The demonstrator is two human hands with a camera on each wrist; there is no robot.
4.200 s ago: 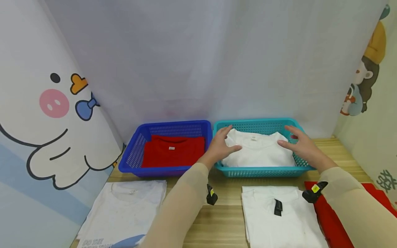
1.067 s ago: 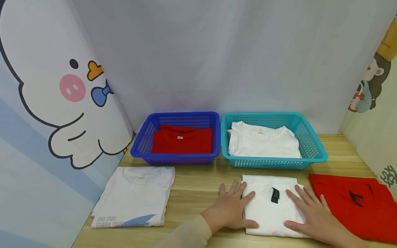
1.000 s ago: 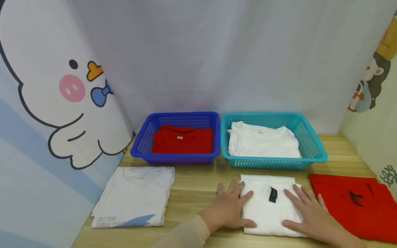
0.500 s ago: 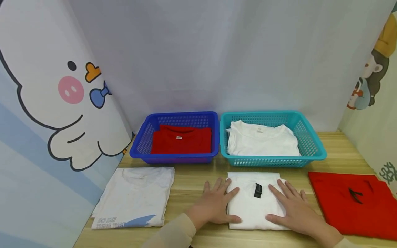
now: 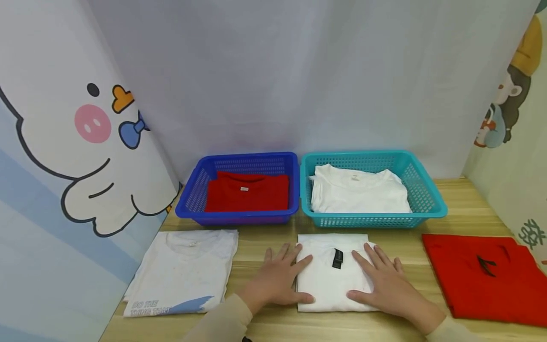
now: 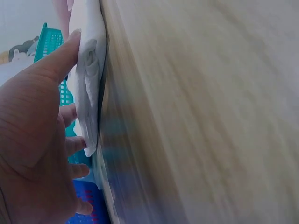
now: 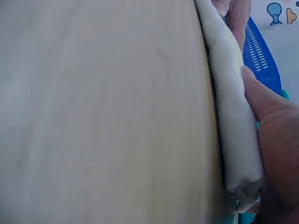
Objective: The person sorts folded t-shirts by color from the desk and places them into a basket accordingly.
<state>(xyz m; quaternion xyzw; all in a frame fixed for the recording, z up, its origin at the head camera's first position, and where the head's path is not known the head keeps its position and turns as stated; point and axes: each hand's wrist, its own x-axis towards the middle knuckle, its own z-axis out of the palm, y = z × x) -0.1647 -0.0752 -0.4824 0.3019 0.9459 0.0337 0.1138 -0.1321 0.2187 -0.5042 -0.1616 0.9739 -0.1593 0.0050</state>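
Observation:
A folded white T-shirt [image 5: 326, 289] with a black neck label lies on the table, between both hands. My left hand [image 5: 279, 278] touches its left edge, fingers spread and fingertips on the cloth. On the opposite side, my right hand [image 5: 386, 282] rests spread on the right edge. In the left wrist view, the thumb of the left hand [image 6: 35, 126] lies along the folded layers of the shirt [image 6: 88, 65]. The right wrist view has the right hand [image 7: 280, 135] against the rolled front fold of the shirt [image 7: 229, 102].
Behind stand a blue basket [image 5: 239, 219] holding a folded red shirt [image 5: 252, 197] and a teal basket [image 5: 372, 221] holding a folded white shirt [image 5: 359, 194]. A printed white T-shirt [image 5: 188, 270] lies at left, a folded red shirt [image 5: 483, 280] at right.
Earlier both hands were over the white shirt in the teal basket. Since then they came down to the labelled white T-shirt, which has slid left with them, away from the red shirt.

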